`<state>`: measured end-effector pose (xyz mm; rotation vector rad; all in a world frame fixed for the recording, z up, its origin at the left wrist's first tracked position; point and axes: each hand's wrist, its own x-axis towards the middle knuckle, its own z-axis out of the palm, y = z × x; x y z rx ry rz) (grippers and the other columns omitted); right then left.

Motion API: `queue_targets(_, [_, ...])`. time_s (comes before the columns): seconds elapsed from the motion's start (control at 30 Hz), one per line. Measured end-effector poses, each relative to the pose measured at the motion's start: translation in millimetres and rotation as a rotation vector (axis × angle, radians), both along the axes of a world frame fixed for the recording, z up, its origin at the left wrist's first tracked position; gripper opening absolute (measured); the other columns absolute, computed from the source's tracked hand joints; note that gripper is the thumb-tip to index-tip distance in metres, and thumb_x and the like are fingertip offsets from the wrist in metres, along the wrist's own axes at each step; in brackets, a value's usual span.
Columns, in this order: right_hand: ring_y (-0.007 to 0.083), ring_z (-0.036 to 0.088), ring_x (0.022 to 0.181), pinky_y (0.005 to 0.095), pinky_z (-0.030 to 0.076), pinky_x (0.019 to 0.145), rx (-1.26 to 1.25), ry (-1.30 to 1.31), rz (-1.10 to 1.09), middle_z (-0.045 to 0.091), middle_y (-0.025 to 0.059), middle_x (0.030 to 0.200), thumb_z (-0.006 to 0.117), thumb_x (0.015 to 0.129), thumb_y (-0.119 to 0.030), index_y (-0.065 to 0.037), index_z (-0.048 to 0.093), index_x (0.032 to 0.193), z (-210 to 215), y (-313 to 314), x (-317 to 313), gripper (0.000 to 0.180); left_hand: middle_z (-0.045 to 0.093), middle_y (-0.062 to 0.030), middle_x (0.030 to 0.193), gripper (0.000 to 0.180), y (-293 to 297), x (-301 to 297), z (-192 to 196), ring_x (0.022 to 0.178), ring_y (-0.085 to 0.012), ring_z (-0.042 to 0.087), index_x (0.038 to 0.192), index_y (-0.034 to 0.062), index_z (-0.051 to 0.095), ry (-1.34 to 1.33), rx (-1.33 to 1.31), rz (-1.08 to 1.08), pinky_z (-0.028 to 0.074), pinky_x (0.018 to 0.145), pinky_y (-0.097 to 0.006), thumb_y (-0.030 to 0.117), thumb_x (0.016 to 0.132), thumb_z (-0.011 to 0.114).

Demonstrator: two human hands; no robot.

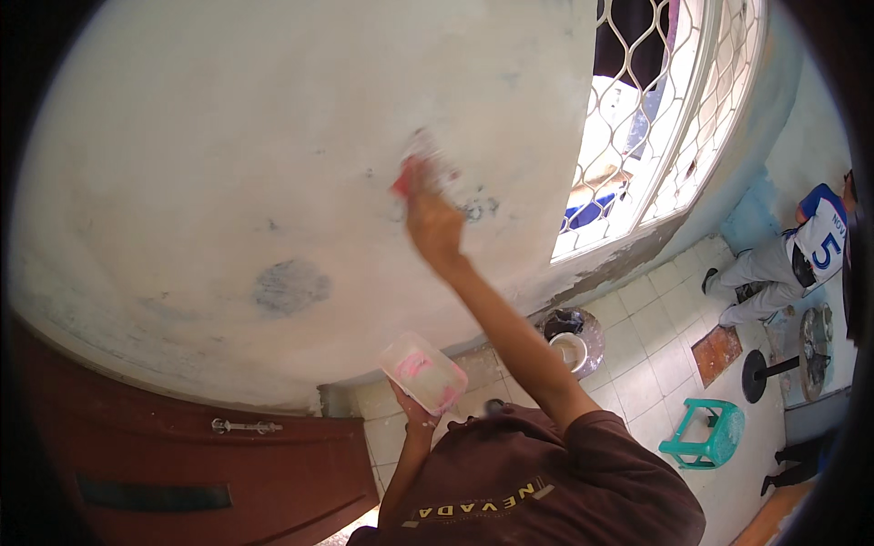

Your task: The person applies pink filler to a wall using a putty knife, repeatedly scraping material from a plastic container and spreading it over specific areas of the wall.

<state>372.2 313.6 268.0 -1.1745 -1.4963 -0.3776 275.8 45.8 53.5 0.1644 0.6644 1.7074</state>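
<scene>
My right hand [435, 227] is raised against the pale wall [228, 136], closed round a red putty scraper [409, 173]. Motion smears the scraper, so its blade edge is unclear; whether it touches the wall I cannot tell. Grey-black patches mark the wall beside it, and a larger grey patch [291, 287] lies lower left. Lower down, my left hand [412, 405] grips a translucent plastic tub [425, 373] by its underside and near edge. Pink paste smears the tub's inside. The fingers under it are partly hidden.
Right of the wall area is a window with a white metal grille [628, 118]. A brown door [182, 419] stands lower left. On the tiled floor are a white bucket [569, 350] and a green stool [706, 435]. Another person [792, 255] stands at far right, near a black-based stand [754, 376].
</scene>
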Motion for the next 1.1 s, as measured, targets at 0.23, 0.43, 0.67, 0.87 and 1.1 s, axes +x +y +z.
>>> queue_targets(0.23, [0.029,0.075,0.114,0.0342,0.063,0.086,0.12,0.116,0.434,0.072,0.0168,0.134,0.065,0.088,0.008,-0.004,0.068,0.139,-3,-64,2,0.052,0.065,-0.0107,0.134,0.071,0,-6,8,0.121,-0.0338,0.066,0.148,0.0149,0.052,-0.002,0.012,-0.03,0.056,0.104,-0.056,0.069,0.105,0.038])
queue_targets(0.43, [0.0307,0.072,0.118,0.0365,0.061,0.091,0.392,0.289,0.154,0.071,0.015,0.135,0.06,0.087,0.013,-0.007,0.071,0.136,111,-6,93,0.054,0.064,-0.0102,0.137,0.07,-10,-9,2,0.124,-0.0327,0.065,0.148,0.0157,0.053,-0.031,0.031,-0.036,0.056,0.104,-0.055,0.069,0.105,0.038])
queue_targets(0.67, [0.0265,0.076,0.1,0.0342,0.061,0.068,0.17,-0.141,0.08,0.067,0.0181,0.141,0.064,0.087,-0.002,-0.009,0.061,0.147,42,-3,-11,0.061,0.065,-0.0089,0.135,0.072,7,-10,-2,0.121,-0.0325,0.067,0.147,0.017,0.054,-0.001,0.049,-0.063,0.057,0.102,-0.056,0.072,0.104,0.037])
queue_targets(0.87, [0.0246,0.078,0.091,0.0339,0.062,0.074,0.154,-0.161,0.477,0.073,0.0166,0.131,0.065,0.087,-0.001,-0.008,0.072,0.135,-10,-61,-2,0.048,0.065,-0.0081,0.134,0.071,15,-8,-2,0.12,-0.0324,0.066,0.145,0.0175,0.054,-0.072,0.02,-0.106,0.057,0.101,-0.057,0.073,0.104,0.036])
queue_targets(1.1, [0.0297,0.078,0.086,0.0367,0.059,0.068,0.159,0.618,0.117,0.077,0.0167,0.121,0.06,0.101,-0.005,-0.006,0.07,0.138,110,2,122,0.038,0.064,-0.0075,0.135,0.067,-7,-8,9,0.124,-0.0316,0.064,0.146,0.0184,0.053,-0.006,0.07,-0.015,0.057,0.103,-0.055,0.069,0.106,0.038])
